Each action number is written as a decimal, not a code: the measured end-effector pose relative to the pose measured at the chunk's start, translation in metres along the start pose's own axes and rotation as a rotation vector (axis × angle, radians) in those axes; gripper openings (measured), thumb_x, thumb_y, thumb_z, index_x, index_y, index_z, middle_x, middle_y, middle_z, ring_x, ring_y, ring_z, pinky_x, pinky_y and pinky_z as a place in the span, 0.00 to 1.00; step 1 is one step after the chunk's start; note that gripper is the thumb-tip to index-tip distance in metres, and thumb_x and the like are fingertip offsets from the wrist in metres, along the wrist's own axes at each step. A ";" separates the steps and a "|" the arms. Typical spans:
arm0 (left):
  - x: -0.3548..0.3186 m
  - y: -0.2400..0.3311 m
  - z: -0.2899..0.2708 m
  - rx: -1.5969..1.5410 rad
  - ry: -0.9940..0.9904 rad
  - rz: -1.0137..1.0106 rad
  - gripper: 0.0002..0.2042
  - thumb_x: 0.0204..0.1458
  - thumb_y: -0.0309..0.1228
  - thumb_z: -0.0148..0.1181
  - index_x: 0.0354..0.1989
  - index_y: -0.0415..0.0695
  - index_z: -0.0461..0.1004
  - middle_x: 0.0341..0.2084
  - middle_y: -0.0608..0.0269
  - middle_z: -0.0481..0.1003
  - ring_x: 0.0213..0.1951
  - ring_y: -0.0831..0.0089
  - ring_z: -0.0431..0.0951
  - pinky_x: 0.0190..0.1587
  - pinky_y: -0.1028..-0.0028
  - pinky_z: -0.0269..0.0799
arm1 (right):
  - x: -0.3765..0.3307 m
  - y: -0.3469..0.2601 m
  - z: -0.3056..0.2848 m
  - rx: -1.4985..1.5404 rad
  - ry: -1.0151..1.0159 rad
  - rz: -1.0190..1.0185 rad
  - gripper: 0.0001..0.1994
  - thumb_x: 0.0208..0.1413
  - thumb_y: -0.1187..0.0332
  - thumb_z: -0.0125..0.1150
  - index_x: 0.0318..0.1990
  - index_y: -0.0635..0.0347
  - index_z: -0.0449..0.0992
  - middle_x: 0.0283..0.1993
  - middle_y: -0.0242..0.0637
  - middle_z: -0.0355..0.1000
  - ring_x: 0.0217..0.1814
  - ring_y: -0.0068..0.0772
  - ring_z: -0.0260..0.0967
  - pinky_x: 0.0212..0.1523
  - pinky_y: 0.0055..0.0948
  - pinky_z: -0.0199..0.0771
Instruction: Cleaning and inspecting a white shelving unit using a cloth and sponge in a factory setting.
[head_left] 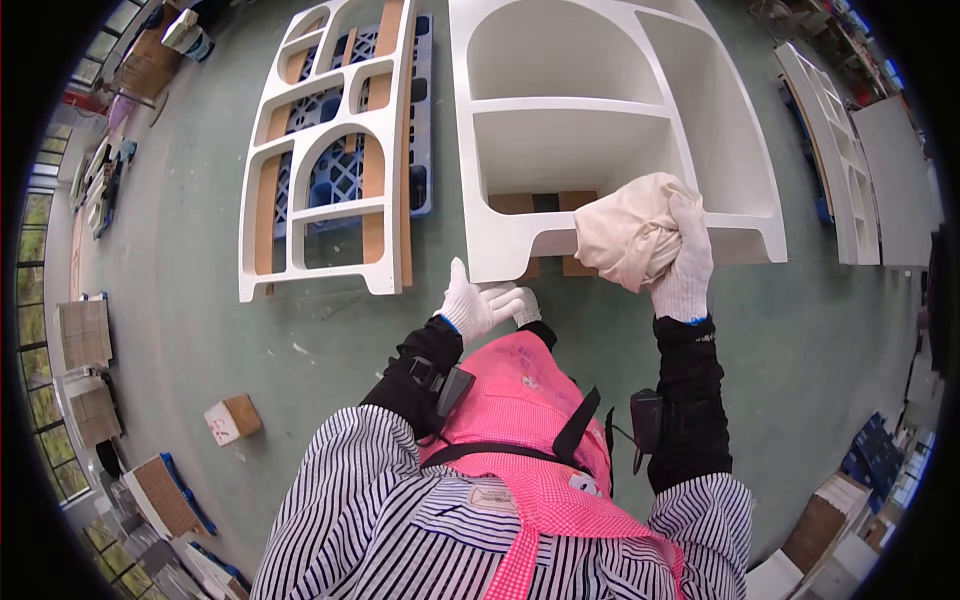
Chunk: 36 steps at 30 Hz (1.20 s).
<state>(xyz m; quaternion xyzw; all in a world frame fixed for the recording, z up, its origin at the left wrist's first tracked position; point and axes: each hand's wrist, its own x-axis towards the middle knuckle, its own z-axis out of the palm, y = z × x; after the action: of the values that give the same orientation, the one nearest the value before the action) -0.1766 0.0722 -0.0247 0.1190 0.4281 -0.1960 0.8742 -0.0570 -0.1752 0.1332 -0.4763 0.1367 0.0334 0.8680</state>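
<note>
My right hand [688,262], in a white knit glove, grips a wadded cream cloth [632,230] in front of the near edge of a white cabinet [572,104]. This cabinet has an arched opening, a shelf divider and a tall side compartment; the cloth hides part of its near edge. My left hand [476,306], gloved too, has its fingers spread just below the cabinet's near left foot. Whether it touches the cabinet I cannot tell. Beside its fingertips is a white shape with a black cuff [527,308], partly hidden by the apron.
On the left, a white panel frame [338,212] with arched openings lies over brown strips and a blue pallet [422,120]. A small box [234,419] sits on the green floor. More white frames [835,150] stand at the far right. Stacked boards [86,333] line the left side.
</note>
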 end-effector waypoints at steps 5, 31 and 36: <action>0.019 -0.010 0.005 0.013 0.050 0.137 0.42 0.63 0.66 0.36 0.73 0.41 0.48 0.69 0.38 0.54 0.66 0.43 0.63 0.62 0.49 0.69 | 0.045 0.073 0.033 -0.296 -0.220 -0.018 0.07 0.63 0.70 0.62 0.45 0.63 0.76 0.41 0.28 0.76 0.40 0.14 0.72 0.41 0.20 0.73; 0.040 -0.035 -0.005 0.595 0.632 0.388 0.48 0.57 0.73 0.37 0.70 0.39 0.58 0.61 0.42 0.68 0.59 0.49 0.73 0.58 0.54 0.72 | 0.177 0.037 -0.206 -1.401 -0.504 -0.770 0.29 0.34 0.69 0.75 0.49 0.49 0.71 0.53 0.40 0.68 0.68 0.60 0.59 0.69 0.56 0.54; 0.055 -0.040 -0.003 0.474 0.780 0.452 0.46 0.58 0.73 0.33 0.72 0.46 0.54 0.63 0.50 0.66 0.61 0.48 0.71 0.60 0.50 0.69 | 0.216 -0.021 -0.287 -1.523 -0.321 -0.793 0.24 0.38 0.67 0.74 0.47 0.49 0.72 0.50 0.40 0.68 0.64 0.56 0.61 0.69 0.55 0.54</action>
<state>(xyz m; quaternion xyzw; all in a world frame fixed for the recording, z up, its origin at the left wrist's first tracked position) -0.1657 0.0239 -0.0718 0.4681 0.6300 -0.0347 0.6187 0.0956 -0.4428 -0.0538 -0.9288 -0.2226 -0.1219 0.2700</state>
